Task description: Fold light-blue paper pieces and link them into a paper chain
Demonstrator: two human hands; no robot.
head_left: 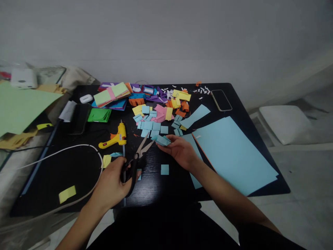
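My left hand (114, 182) grips the black handles of a pair of scissors (139, 154), whose blades stand apart and point up-right. My right hand (179, 150) pinches a small stack of light blue paper pieces (162, 140) just right of the blade tips. Both hands hover over the front middle of a black table (156, 187). Two loose blue squares (164, 169) lie on the table between my hands.
A yellow glue gun (116, 138) lies left of the scissors, with a white cable (78, 149) looping beside it. Large blue sheets (231, 152) cover the right side. Several coloured paper pieces (156, 111) pile at the back; a phone (221, 100) lies far right.
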